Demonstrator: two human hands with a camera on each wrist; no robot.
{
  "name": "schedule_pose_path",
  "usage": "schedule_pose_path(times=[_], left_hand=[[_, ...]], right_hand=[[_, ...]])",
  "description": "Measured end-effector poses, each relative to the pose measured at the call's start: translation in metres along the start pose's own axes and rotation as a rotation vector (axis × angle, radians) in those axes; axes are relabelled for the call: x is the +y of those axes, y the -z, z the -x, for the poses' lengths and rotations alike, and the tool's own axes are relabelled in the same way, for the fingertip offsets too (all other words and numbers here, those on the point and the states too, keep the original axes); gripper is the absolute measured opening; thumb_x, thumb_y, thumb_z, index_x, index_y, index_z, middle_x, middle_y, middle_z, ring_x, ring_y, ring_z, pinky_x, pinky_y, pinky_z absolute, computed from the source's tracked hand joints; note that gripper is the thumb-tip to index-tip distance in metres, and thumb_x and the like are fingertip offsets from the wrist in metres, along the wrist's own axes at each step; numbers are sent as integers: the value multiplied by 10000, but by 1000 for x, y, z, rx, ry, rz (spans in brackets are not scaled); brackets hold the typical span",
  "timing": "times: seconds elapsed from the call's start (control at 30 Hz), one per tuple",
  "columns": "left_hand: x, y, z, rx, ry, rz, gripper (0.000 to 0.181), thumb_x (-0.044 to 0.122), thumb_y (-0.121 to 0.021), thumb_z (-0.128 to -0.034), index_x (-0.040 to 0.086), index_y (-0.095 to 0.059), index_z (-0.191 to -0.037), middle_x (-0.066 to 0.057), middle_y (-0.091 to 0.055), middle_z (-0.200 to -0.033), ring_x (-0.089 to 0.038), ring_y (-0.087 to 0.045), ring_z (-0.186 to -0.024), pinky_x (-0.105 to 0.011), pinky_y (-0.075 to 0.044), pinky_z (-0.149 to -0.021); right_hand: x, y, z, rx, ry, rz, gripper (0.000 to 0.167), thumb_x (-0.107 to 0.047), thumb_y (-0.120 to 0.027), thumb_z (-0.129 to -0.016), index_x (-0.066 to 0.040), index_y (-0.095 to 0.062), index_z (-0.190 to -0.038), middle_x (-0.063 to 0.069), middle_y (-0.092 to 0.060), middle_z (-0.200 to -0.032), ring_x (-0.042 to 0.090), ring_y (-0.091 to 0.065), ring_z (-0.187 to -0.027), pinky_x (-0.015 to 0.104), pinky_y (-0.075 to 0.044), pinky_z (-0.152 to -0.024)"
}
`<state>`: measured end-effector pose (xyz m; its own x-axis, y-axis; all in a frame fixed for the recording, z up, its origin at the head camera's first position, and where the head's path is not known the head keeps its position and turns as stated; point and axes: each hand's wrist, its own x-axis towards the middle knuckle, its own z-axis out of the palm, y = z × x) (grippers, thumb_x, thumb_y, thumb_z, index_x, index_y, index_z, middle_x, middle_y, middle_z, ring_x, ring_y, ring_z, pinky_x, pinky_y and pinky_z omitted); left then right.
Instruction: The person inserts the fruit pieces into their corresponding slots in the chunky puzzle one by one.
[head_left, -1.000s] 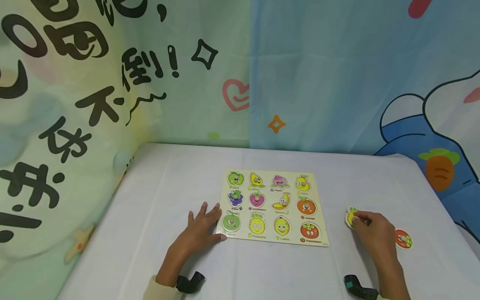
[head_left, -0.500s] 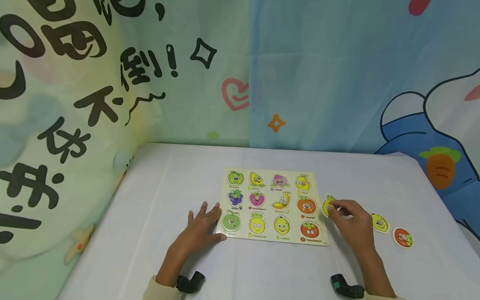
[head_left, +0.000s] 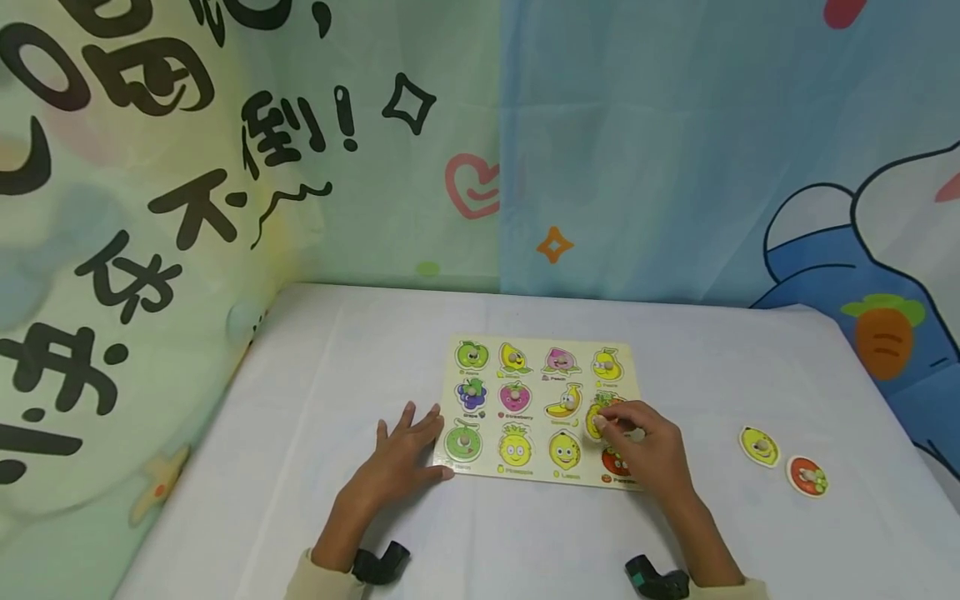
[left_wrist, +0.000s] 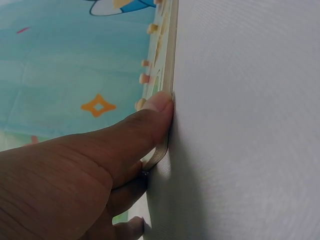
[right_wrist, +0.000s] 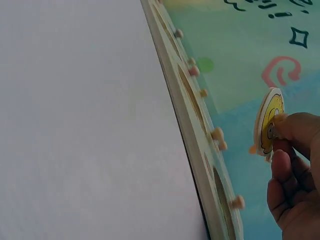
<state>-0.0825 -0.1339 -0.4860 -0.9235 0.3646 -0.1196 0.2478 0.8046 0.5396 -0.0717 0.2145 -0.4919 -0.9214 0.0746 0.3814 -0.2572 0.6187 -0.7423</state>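
Observation:
A pale fruit puzzle board (head_left: 540, 432) lies on the white cloth, with printed fruit pictures and small knobs on several pieces. My left hand (head_left: 401, 458) rests at its near left corner, thumb (left_wrist: 159, 102) against the front edge and fingers along the left side. My right hand (head_left: 651, 448) pinches a yellow pineapple puzzle piece (head_left: 592, 418) by its knob, over the right part of the board. In the right wrist view this piece (right_wrist: 271, 107) is tilted nearly upright, apart from the board. The persimmon picture (head_left: 612, 460) is partly hidden by the right hand.
A lemon puzzle piece (head_left: 760, 447) and a red persimmon puzzle piece (head_left: 807, 476) lie on the white cloth (head_left: 360, 367) to the right. A printed fabric backdrop (head_left: 637, 167) stands behind the table and along its left side. Both wrists wear black devices (head_left: 381, 565).
My right hand has carried the pineapple piece leftward from beside the loose pieces to above the board, uncovering the lemon piece. The left hand and board have not moved.

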Motion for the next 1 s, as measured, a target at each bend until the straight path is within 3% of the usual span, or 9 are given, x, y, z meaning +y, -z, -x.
schedule_pose_path(times=[0.2,0.5,0.77,1.0], left_hand=[[0,1,0,-2,-5,-3,766,328,-812,-782,65,-490,-1425,-45,-363,-1526,-366,-128,-1455,-698,-40,-1074],[-1,1,0,-9,4,2,768,321,-814,-780,72,-487,-1429,-36,-358,-1529,-355,-118,-1459,-688,-24,-1081],[-1,1,0,-14,3,6,775,341,-810,-780,75,-484,-1431,-34,-353,-1530,-352,-113,-1459,-681,-18,-1085],[-3,0,0,-11,-1,-4,771,340,-813,-778,76,-491,-1427,-30,-354,-1530,-354,-121,-1458,-686,-31,-1082]], right_hand=[[-9,-16,-1,-58,68,-67,146,-22,-796,-788,-109,-748,-895,-56,-680,-892,89,-575,-763,140,-460,-678],[-23,-34,-2,-147,59,-45,154,-32,-795,-789,-149,-745,-875,-110,-670,-851,88,-558,-735,236,-477,-643],[-31,-50,-2,-208,168,-112,157,-13,-799,-776,-122,-746,-875,-85,-678,-859,69,-578,-729,258,-508,-630],[-38,-58,-1,-308,132,-99,122,-39,-789,-800,-122,-755,-883,-85,-674,-876,61,-580,-750,231,-507,-665]])
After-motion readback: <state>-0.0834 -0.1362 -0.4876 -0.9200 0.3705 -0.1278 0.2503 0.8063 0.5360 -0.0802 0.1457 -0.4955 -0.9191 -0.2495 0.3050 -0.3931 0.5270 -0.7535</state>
